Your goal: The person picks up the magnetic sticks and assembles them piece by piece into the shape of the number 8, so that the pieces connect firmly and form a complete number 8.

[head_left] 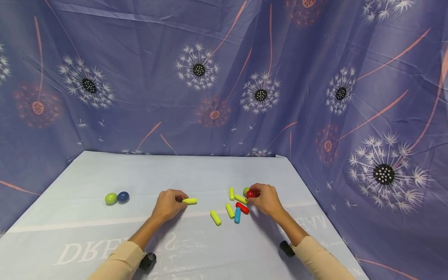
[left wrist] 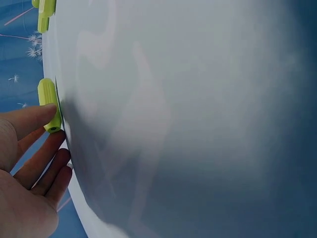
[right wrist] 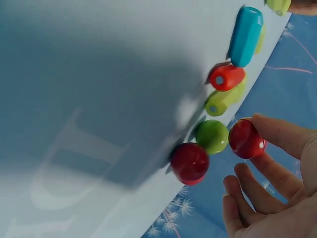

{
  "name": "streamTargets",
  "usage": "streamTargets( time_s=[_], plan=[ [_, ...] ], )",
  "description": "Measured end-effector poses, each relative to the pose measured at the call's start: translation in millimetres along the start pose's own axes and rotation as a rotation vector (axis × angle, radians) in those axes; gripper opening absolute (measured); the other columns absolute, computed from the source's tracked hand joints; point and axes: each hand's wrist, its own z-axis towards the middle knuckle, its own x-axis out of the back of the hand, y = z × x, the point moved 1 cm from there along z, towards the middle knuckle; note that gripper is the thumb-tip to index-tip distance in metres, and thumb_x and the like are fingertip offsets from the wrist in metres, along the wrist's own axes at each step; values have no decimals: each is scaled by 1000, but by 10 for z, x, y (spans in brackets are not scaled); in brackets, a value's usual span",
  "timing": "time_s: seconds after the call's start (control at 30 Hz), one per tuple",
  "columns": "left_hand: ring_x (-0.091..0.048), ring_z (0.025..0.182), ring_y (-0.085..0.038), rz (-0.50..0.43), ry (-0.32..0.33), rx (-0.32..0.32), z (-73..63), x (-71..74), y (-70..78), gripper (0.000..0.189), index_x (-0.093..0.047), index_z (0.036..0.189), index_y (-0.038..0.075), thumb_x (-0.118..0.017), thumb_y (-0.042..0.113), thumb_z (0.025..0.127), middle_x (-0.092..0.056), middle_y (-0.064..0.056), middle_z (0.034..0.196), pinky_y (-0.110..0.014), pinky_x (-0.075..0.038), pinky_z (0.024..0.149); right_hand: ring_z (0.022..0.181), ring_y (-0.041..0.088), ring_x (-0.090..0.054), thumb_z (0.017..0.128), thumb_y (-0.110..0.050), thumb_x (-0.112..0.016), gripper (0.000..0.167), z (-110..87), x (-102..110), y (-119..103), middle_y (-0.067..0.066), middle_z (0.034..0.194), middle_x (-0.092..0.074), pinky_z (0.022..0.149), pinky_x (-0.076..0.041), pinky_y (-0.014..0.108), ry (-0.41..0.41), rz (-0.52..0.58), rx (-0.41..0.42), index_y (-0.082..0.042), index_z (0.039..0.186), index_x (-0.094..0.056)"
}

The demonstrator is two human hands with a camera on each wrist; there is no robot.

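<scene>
My left hand [head_left: 167,205] pinches a yellow-green elongated bead [head_left: 190,201] between thumb and forefinger, low over the tabletop. A hole shows in the bead's end in the left wrist view. At the right, my right hand [head_left: 267,200] holds a glossy red round bead [right wrist: 246,139] by thumb and fingertips. Below it in the right wrist view lie a green round bead [right wrist: 212,136] and another red round bead [right wrist: 189,162]. Just left of that hand are a red elongated bead [head_left: 242,208], a blue one [head_left: 237,215] and several yellow-green ones [head_left: 215,217].
A green round bead [head_left: 111,198] and a dark blue one [head_left: 123,197] sit side by side at the left. The table wears a pale cloth [head_left: 105,171] with printed letters. A purple dandelion-patterned curtain [head_left: 150,97] hangs behind and to the right.
</scene>
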Motion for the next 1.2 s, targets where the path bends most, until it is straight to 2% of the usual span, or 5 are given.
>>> streamTargets(
  time_s=[0.2,0.47,0.77,1.0,1.2],
  plan=[
    [-63,76,-14,6,0,-3,11,0,19,17,-81,93,11,-84,5,77,-73,0,80,-39,-54,77,80,20,-63,77,-9,-87,25,40,-37,-118,5,88,-74,70,-52,34,4,38,8,-9,99,-75],
    [-61,74,-15,19,7,-12,34,19,36,17,-81,92,10,-83,3,76,-72,0,77,-39,-52,75,86,22,-65,80,-12,-84,25,108,-168,-277,4,92,-74,75,-55,37,-14,78,14,-10,102,-72],
    [-63,77,-15,11,-6,-8,39,28,54,18,-81,93,10,-83,3,77,-73,-2,80,-40,-54,76,88,18,-65,82,-15,-80,37,200,-330,-492,5,99,-72,78,-55,37,-60,92,75,-9,118,-75],
    [-63,77,-15,4,0,-7,51,31,54,19,-81,93,10,-83,2,76,-73,-2,81,-39,-53,76,85,17,-64,83,-16,-79,32,277,-473,-612,4,94,-73,75,-54,35,-103,137,56,-9,115,-76],
    [-64,78,-15,9,0,-11,55,30,50,20,-82,94,10,-84,2,76,-74,-1,82,-38,-54,76,88,19,-67,83,-14,-80,31,289,-610,-701,6,98,-75,79,-55,36,-130,180,41,-9,113,-75]
  ],
)
